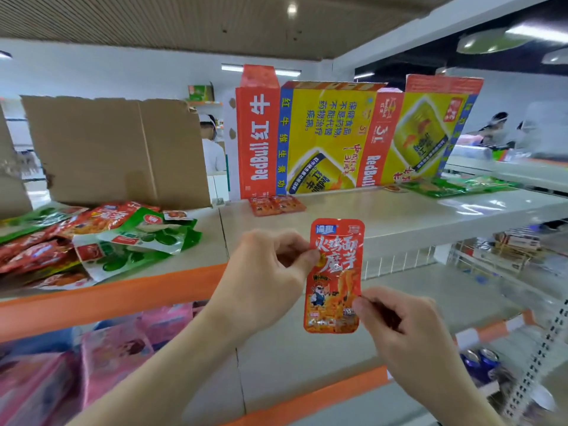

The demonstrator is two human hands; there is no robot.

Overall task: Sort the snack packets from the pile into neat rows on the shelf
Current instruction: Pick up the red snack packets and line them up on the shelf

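I hold a small red-orange snack packet [335, 275] upright in front of the shelf [399, 216]. My left hand [270, 272] pinches its left edge near the top. My right hand [396, 327] pinches its lower right edge. A pile of red and green snack packets [92, 241] lies on the shelf at the left. Two small red packets [275, 205] lie side by side at the back of the shelf, in front of the Red Bull cardboard. Green packets [448, 186] lie flat at the back right.
Flattened Red Bull cartons [347, 133] and brown cardboard [116, 149] stand along the shelf's back. An orange strip [123, 296] edges the shelf. Pink packs [116, 348] fill the lower left shelf; cans [479, 361] sit lower right. People stand in the background.
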